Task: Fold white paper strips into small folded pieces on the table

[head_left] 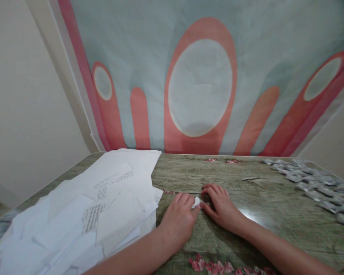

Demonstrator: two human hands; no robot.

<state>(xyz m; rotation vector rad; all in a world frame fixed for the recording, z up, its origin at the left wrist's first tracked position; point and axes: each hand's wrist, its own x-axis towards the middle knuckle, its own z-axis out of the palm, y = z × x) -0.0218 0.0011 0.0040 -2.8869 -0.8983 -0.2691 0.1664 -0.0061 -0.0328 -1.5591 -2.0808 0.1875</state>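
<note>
Over the middle of the wood-patterned table (172, 168), my left hand (179, 215) is closed around a small piece of white paper (196, 202), its fingers curled and thumb against it. Most of the paper is hidden by that hand, so its full shape cannot be made out. My right hand (221, 206) rests on the table just to the right, fingers bent but apart from the thumb. Its thumb tip reaches the paper's right edge; whether it presses on it I cannot tell.
A large heap of white paper sheets (74, 214), some printed, covers the table's left side. Several small crumpled or folded greyish-white pieces (318, 187) lie in rows at the right. Behind the table hangs a printed cloth (200, 88). Pink flowers are printed on the tabletop.
</note>
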